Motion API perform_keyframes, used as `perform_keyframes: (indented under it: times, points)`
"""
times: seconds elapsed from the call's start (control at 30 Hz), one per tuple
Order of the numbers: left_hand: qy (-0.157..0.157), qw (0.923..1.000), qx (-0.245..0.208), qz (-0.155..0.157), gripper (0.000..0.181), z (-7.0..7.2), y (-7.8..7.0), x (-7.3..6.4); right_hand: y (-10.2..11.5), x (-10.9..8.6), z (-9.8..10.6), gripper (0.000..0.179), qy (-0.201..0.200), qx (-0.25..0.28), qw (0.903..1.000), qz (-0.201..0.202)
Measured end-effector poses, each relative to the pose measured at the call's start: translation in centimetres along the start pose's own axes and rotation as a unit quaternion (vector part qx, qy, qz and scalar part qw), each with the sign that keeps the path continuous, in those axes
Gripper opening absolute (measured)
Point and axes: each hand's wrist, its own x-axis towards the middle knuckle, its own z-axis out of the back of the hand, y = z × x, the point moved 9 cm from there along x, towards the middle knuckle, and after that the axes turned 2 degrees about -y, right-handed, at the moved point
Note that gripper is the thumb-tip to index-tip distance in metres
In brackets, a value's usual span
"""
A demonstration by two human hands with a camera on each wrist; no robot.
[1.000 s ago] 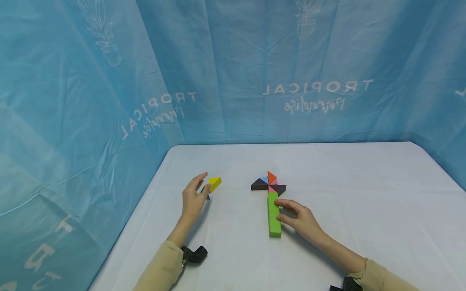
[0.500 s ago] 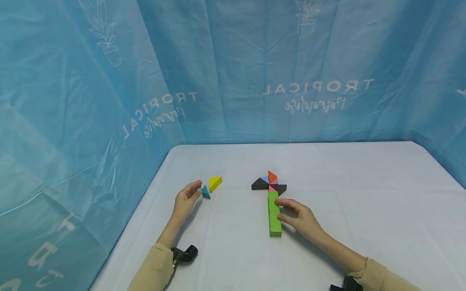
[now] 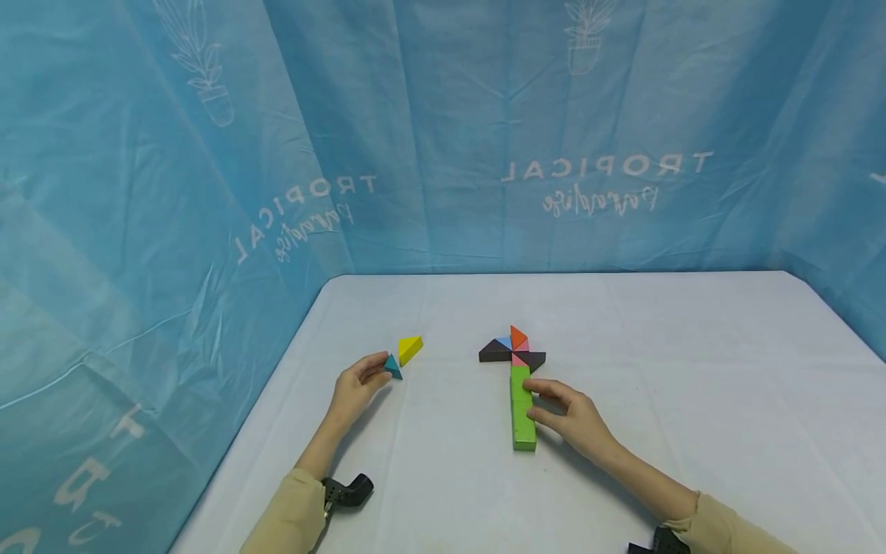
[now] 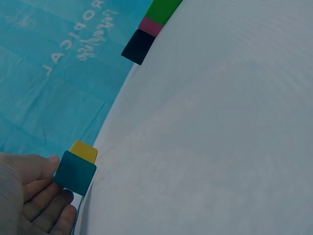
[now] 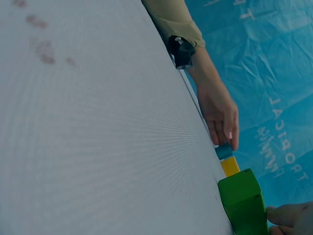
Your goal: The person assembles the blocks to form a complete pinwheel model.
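Observation:
My left hand [image 3: 358, 390] has its thumb and fingertips at the left end of a small teal triangular block [image 3: 394, 367], pinching it low over the table. A yellow triangular block [image 3: 410, 349] lies just beyond; in the left wrist view the teal block [image 4: 76, 172] partly covers it. My right hand [image 3: 577, 419] rests its index fingertip and thumb against the right side of two green blocks [image 3: 522, 419] set end to end. At their far end, black blocks [image 3: 494, 352], pink ones [image 3: 517, 360], a light blue one [image 3: 503, 342] and an orange one [image 3: 516, 337] form a pinwheel shape.
A white cloth covers the table [image 3: 657, 369]. Blue printed curtains [image 3: 443, 138] rise behind its far edge and along the left side. Each wrist wears a black camera mount [image 3: 349, 491].
My left hand first drew back leftward from beside the yellow block, uncovering the teal block, then closed in on the teal block. My right hand and the pinwheel arrangement stayed put.

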Motion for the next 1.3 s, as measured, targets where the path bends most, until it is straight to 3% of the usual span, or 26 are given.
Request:
perform_keyframes:
  times: [0.27,0.43,0.83,1.07,1.3]
  points:
    - [0.011,0.9997,0.017,0.012,0.047,-0.3,0.5,0.4,0.0,0.0,-0.1,0.045,0.001,-0.002,1.0,0.001]
    - [0.023,0.9996,0.002,0.014,0.047,-0.4,0.8,0.8,0.1,-0.1,-0.1,0.045,0.005,-0.001,1.0,0.005]
    - [0.017,0.9998,0.004,0.01,0.047,-0.7,0.6,1.2,-0.1,0.0,-0.1,0.045,0.003,-0.003,1.0,0.006]
    - [0.03,0.9995,0.007,0.008,0.044,-1.0,-1.6,0.9,-0.2,-0.1,-0.1,0.045,0.002,-0.005,1.0,0.004]
    - [0.016,0.998,0.06,-0.012,0.044,-0.7,-3.3,-0.3,0.0,0.0,0.0,0.044,0.002,-0.006,0.9999,0.012]
